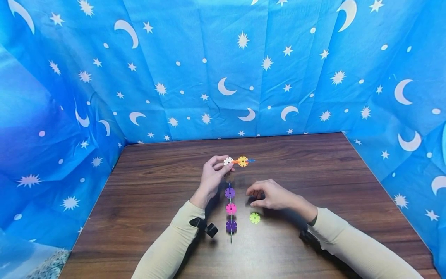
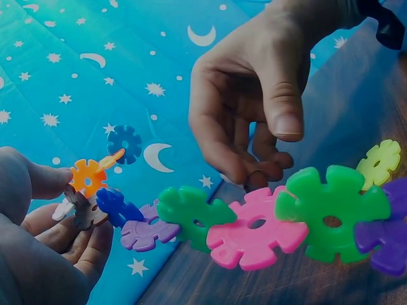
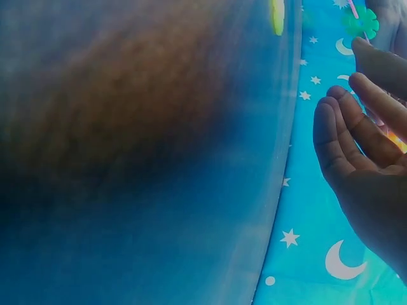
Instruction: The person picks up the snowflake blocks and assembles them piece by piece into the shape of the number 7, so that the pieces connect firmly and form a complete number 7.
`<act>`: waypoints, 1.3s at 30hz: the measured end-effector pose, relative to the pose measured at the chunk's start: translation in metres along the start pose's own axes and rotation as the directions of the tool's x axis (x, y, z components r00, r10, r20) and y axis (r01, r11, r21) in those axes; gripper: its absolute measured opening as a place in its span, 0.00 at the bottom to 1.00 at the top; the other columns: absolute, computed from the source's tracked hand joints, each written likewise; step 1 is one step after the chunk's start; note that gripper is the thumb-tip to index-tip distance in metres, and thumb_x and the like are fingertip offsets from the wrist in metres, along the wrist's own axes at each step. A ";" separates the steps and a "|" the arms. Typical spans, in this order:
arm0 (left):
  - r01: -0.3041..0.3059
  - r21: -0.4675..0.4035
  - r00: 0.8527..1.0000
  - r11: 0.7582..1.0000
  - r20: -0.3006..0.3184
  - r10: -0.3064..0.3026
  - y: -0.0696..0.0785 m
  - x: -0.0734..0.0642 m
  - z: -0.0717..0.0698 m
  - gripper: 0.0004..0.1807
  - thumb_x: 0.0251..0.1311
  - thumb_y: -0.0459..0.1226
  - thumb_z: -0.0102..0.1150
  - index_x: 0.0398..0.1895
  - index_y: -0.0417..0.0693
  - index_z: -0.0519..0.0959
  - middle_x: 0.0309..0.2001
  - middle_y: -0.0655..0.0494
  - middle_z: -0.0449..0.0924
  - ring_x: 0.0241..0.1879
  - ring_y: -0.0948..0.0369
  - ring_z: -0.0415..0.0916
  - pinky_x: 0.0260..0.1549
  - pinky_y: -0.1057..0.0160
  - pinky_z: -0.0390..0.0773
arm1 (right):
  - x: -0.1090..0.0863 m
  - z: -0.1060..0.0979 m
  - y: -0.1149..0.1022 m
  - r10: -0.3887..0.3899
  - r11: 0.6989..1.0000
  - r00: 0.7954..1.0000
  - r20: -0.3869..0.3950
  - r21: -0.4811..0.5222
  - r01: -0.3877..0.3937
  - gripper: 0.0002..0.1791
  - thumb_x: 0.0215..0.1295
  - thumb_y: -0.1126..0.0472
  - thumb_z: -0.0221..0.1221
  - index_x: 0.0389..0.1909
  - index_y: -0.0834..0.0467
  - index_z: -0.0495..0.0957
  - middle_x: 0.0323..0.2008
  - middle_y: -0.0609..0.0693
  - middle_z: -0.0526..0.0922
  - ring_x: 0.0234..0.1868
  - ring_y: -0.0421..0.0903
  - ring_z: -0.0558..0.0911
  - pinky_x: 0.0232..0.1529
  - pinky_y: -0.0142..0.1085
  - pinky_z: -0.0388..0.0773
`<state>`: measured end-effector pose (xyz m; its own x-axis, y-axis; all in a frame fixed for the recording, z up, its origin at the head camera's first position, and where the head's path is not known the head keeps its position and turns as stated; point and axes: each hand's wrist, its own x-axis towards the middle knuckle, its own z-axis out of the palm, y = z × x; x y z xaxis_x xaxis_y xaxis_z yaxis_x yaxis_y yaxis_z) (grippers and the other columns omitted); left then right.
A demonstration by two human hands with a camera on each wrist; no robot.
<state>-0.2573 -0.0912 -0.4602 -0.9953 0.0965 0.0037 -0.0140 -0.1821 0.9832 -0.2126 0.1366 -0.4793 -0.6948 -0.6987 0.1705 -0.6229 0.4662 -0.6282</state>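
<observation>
With thumb and fingers my left hand (image 1: 212,174) pinches a white notched disc (image 1: 228,161) at the corner of a chain of interlocking plastic discs. From that corner, an orange-yellow disc (image 1: 242,161) and a blue disc (image 2: 124,144) extend to the right. Toward me runs the longer row: blue (image 2: 118,208), purple (image 2: 149,227), green (image 2: 196,219), pink (image 2: 257,227), green (image 2: 331,213) and purple (image 2: 388,235). My right hand (image 1: 273,195) hovers right of this row, fingers loosely bent, holding nothing visible.
A loose yellow-green disc (image 1: 254,218) lies on the brown wooden table (image 1: 156,186), just nearer me than the right hand. Blue cloth (image 1: 223,69) printed with moons and stars surrounds the table's back and sides. Black straps (image 1: 203,226) sit at the wrists.
</observation>
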 end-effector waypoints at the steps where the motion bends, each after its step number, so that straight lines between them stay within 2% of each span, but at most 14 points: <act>1: 0.004 0.003 1.000 1.000 0.001 -0.004 0.000 0.000 0.000 0.20 0.58 0.27 0.64 0.54 0.34 0.75 0.39 0.35 0.84 0.28 0.64 0.84 0.28 0.70 0.79 | 0.000 0.000 0.000 -0.004 1.000 1.000 0.007 0.003 0.004 0.15 0.56 0.61 0.70 0.45 0.59 0.82 0.41 0.52 0.85 0.37 0.45 0.83 0.39 0.34 0.82; 6: 0.011 0.006 1.000 1.000 0.006 -0.011 0.001 0.000 -0.001 0.20 0.58 0.28 0.65 0.54 0.34 0.75 0.36 0.44 0.86 0.28 0.64 0.83 0.28 0.70 0.79 | -0.001 0.002 -0.001 -0.011 1.000 0.999 0.050 0.004 0.010 0.15 0.55 0.60 0.70 0.44 0.59 0.82 0.39 0.50 0.84 0.37 0.43 0.82 0.40 0.32 0.81; 9: 0.004 0.001 1.000 1.000 0.008 -0.004 0.001 0.000 -0.001 0.20 0.58 0.26 0.64 0.55 0.33 0.74 0.35 0.43 0.86 0.28 0.64 0.83 0.28 0.70 0.80 | -0.002 0.003 -0.001 0.002 1.000 0.995 0.103 0.002 -0.002 0.16 0.55 0.59 0.70 0.45 0.58 0.82 0.38 0.49 0.83 0.38 0.42 0.81 0.40 0.31 0.80; 12: -0.005 -0.004 1.000 1.000 0.008 0.005 0.001 -0.001 0.000 0.19 0.58 0.25 0.62 0.54 0.33 0.75 0.38 0.35 0.84 0.28 0.64 0.83 0.28 0.70 0.80 | -0.002 0.004 -0.001 0.010 1.000 0.987 0.159 -0.002 -0.009 0.17 0.55 0.59 0.70 0.45 0.57 0.82 0.38 0.48 0.83 0.37 0.42 0.80 0.39 0.31 0.80; 15: -0.008 -0.004 1.000 1.000 0.008 0.008 0.001 -0.001 0.000 0.19 0.58 0.24 0.62 0.54 0.33 0.75 0.35 0.40 0.85 0.28 0.64 0.84 0.28 0.70 0.80 | -0.003 0.004 -0.002 0.014 1.000 0.980 0.198 -0.018 -0.011 0.17 0.55 0.58 0.70 0.46 0.55 0.82 0.39 0.47 0.82 0.37 0.41 0.80 0.38 0.31 0.79; 18: -0.011 -0.004 1.000 1.000 0.010 0.011 0.000 -0.002 0.000 0.19 0.58 0.24 0.62 0.54 0.33 0.75 0.36 0.39 0.85 0.28 0.64 0.84 0.28 0.69 0.80 | -0.004 0.004 -0.003 0.017 0.999 0.974 0.226 -0.041 -0.008 0.18 0.54 0.58 0.71 0.47 0.54 0.82 0.39 0.46 0.82 0.37 0.41 0.79 0.37 0.29 0.77; 19: -0.011 -0.002 1.000 1.000 0.007 0.011 0.001 -0.002 0.000 0.19 0.58 0.24 0.62 0.54 0.33 0.75 0.36 0.40 0.85 0.28 0.64 0.84 0.28 0.69 0.80 | -0.004 0.005 -0.004 0.018 0.999 0.972 0.233 -0.047 -0.007 0.18 0.54 0.58 0.71 0.47 0.54 0.82 0.39 0.46 0.81 0.36 0.41 0.79 0.37 0.29 0.77; 21: -0.010 -0.003 1.000 1.000 0.006 0.010 0.001 -0.002 0.000 0.20 0.58 0.24 0.63 0.54 0.32 0.75 0.40 0.33 0.83 0.28 0.64 0.84 0.28 0.69 0.80 | -0.003 0.005 -0.004 0.020 0.998 0.969 0.245 -0.055 -0.007 0.19 0.53 0.57 0.71 0.47 0.54 0.82 0.38 0.45 0.81 0.36 0.40 0.78 0.37 0.28 0.76; 23: -0.008 -0.008 1.000 1.000 0.006 0.008 0.001 -0.002 0.000 0.20 0.57 0.24 0.63 0.54 0.31 0.75 0.42 0.30 0.82 0.28 0.64 0.84 0.28 0.69 0.80 | -0.003 0.006 -0.004 0.024 0.998 0.967 0.254 -0.061 -0.009 0.20 0.53 0.57 0.71 0.47 0.54 0.82 0.38 0.45 0.80 0.36 0.39 0.78 0.36 0.27 0.75; 31: -0.015 -0.025 1.000 1.000 0.002 0.015 -0.001 -0.001 0.000 0.20 0.56 0.23 0.63 0.53 0.31 0.74 0.36 0.39 0.85 0.27 0.64 0.84 0.28 0.69 0.81 | -0.002 0.007 -0.004 0.003 0.997 0.963 0.271 -0.072 0.017 0.21 0.52 0.58 0.71 0.48 0.54 0.82 0.39 0.46 0.80 0.36 0.40 0.78 0.36 0.27 0.75; 35: -0.016 -0.018 1.000 1.000 0.004 0.016 -0.001 -0.001 0.000 0.20 0.57 0.24 0.63 0.54 0.31 0.74 0.36 0.40 0.85 0.27 0.63 0.84 0.27 0.70 0.80 | -0.002 0.008 -0.003 -0.038 0.992 0.961 0.274 -0.104 0.069 0.21 0.48 0.58 0.73 0.45 0.54 0.83 0.38 0.46 0.80 0.35 0.39 0.77 0.35 0.26 0.75; 39: -0.011 0.000 1.000 1.000 0.003 0.011 0.001 -0.002 0.000 0.20 0.57 0.25 0.64 0.54 0.32 0.75 0.38 0.35 0.84 0.28 0.64 0.83 0.27 0.69 0.80 | -0.002 0.007 -0.001 -0.051 0.985 0.958 0.283 -0.143 0.094 0.18 0.46 0.58 0.74 0.40 0.52 0.84 0.37 0.44 0.79 0.34 0.37 0.76 0.35 0.25 0.74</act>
<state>-0.2557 -0.0914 -0.4597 -0.9952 0.0970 0.0152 -0.0028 -0.1828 0.9831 -0.2079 0.1334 -0.4846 -0.5323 -0.8463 -0.0196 -0.7305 0.4709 -0.4946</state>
